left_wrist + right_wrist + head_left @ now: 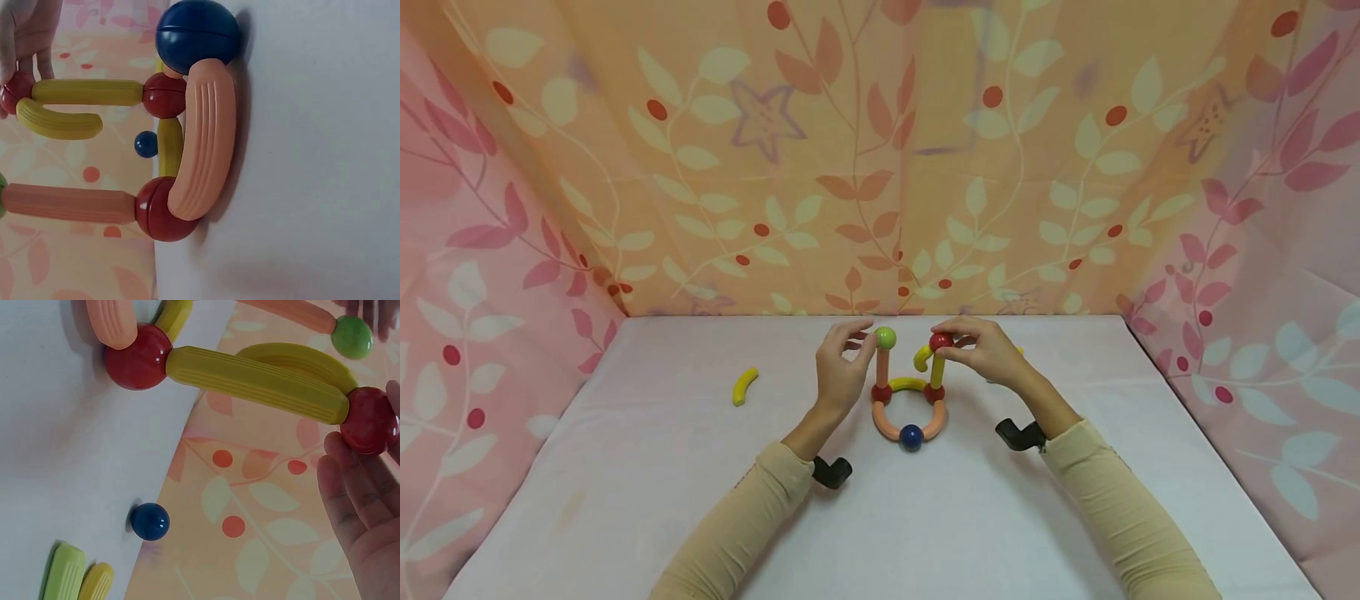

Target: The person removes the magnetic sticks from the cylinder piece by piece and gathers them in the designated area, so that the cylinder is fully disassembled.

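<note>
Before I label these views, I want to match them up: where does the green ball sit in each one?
Head: green ball near the centre, by the left hand.
Left wrist: green ball, only a sliver at the left edge, below mid-height.
Right wrist: green ball at upper right.
Shared landmark: the straight salmon-orange rod joined to it.

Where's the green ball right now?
In the head view, the green ball tops the upright pink stick, left of the upright yellow stick, by the left hand.

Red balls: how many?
3: top red ball, in the right hand; right lower red ball, under the yellow post; left lower red ball, under the pink post. Others may be hidden.
</note>
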A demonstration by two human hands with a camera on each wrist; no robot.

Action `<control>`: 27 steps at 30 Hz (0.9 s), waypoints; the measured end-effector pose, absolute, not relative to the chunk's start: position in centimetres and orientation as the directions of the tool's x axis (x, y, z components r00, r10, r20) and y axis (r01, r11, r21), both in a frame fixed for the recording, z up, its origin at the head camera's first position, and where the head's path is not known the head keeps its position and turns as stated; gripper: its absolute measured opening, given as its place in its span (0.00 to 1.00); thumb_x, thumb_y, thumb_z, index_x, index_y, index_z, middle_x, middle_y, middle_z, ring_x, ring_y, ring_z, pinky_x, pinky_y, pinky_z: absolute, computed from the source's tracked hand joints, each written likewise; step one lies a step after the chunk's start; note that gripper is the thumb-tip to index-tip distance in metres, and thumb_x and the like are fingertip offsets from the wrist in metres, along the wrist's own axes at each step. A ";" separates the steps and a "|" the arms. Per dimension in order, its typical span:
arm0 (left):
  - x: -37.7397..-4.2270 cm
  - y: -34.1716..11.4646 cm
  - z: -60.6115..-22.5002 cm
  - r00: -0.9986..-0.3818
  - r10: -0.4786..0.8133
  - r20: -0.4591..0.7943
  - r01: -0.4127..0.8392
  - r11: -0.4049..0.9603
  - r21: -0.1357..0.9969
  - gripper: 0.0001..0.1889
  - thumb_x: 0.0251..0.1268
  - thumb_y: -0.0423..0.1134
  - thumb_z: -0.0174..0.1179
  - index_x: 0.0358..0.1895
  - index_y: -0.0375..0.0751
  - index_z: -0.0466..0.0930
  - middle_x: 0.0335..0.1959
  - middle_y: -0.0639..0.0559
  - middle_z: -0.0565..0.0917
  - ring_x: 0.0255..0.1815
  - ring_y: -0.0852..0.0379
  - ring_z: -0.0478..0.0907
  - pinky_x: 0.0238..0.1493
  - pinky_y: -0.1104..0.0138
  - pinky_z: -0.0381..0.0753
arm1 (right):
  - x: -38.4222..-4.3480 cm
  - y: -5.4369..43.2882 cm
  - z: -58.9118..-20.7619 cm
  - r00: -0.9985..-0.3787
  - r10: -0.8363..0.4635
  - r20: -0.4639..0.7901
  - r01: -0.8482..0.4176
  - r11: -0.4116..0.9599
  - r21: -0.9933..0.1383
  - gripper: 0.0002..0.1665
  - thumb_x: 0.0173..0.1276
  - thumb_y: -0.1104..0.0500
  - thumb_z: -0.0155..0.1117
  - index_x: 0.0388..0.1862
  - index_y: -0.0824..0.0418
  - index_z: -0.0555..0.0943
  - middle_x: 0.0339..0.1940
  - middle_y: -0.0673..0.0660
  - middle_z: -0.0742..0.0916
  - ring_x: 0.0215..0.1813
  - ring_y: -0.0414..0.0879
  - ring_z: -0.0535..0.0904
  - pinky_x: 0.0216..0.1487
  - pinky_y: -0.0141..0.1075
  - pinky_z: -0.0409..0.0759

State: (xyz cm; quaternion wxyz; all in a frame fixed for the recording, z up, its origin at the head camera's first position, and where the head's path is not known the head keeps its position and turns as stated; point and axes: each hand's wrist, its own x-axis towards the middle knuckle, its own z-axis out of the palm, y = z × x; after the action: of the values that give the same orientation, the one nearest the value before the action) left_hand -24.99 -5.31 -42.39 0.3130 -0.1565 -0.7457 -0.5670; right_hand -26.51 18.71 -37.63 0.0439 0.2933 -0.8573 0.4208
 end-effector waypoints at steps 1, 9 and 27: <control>-24.9 -5.2 -42.4 -0.720 -0.146 0.678 0.621 0.299 0.724 0.09 0.64 0.31 0.62 0.46 0.36 0.84 0.42 0.42 0.85 0.41 0.49 0.81 0.42 0.58 0.83 | -26.5 18.7 -37.6 -0.823 -0.467 0.324 -0.542 0.475 -0.693 0.20 0.61 0.63 0.71 0.52 0.66 0.83 0.48 0.61 0.87 0.48 0.53 0.83 0.49 0.37 0.83; -23.1 -3.7 -42.5 -0.573 -0.045 0.819 0.776 0.292 0.559 0.05 0.63 0.27 0.61 0.40 0.34 0.85 0.35 0.44 0.86 0.35 0.53 0.80 0.40 0.66 0.82 | -26.5 18.7 -37.6 -0.817 -0.473 0.329 -0.550 0.472 -0.689 0.20 0.60 0.64 0.71 0.52 0.66 0.83 0.48 0.61 0.87 0.48 0.53 0.84 0.49 0.36 0.84; -21.8 -0.4 -44.2 -0.868 0.160 0.471 0.491 0.426 0.760 0.19 0.64 0.30 0.62 0.59 0.33 0.77 0.55 0.41 0.83 0.55 0.47 0.82 0.53 0.59 0.83 | -26.3 18.6 -37.6 -0.782 -0.527 0.332 -0.573 0.400 -0.715 0.18 0.61 0.68 0.69 0.52 0.67 0.82 0.50 0.63 0.86 0.49 0.54 0.83 0.51 0.44 0.84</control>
State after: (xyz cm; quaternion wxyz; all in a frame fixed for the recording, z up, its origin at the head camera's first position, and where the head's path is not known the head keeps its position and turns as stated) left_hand -21.79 -0.40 -44.17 0.1661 -0.1964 -0.8278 -0.4986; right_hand -26.33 18.61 -37.62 0.0264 0.3288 -0.8363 0.4379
